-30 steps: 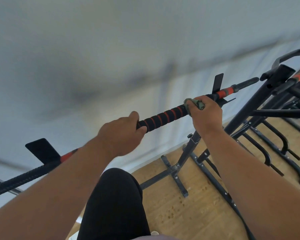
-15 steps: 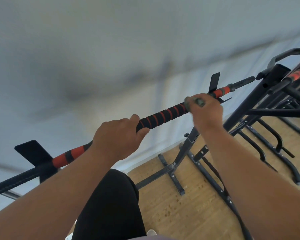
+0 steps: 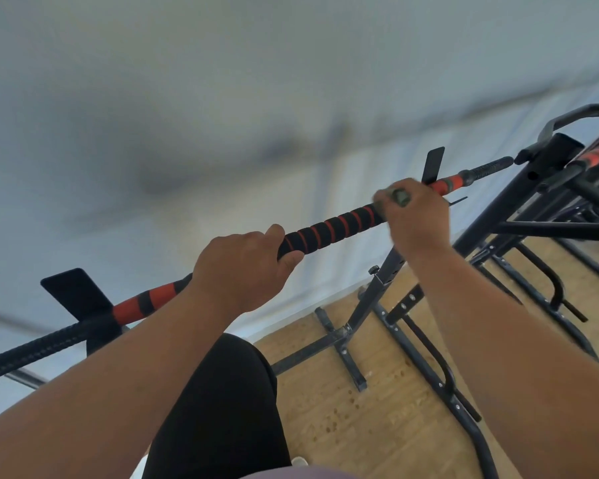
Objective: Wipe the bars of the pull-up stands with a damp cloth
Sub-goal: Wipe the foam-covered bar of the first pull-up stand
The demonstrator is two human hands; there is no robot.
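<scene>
Gripping the bar (image 3: 329, 233) of the pull-up stand, the left hand (image 3: 242, 267) has its fingers curled over the top and its thumb tucked beneath, just left of the black foam with thin orange stripes. Farther right on that same bar, the right hand (image 3: 414, 216) wraps round it with a grey-green cloth (image 3: 400, 196) bunched under the fingers; only a small fold of cloth shows at the knuckles, and the hand is blurred. Beyond the right hand the bar turns orange, then ends in a black ribbed grip near the stand's right end. At the left end, an orange-and-black section meets a flat black bracket (image 3: 73, 293). Below, black steel legs (image 3: 339, 344) stand on a wooden floor (image 3: 377, 426), and more stands (image 3: 561, 209) crowd the right edge.
</scene>
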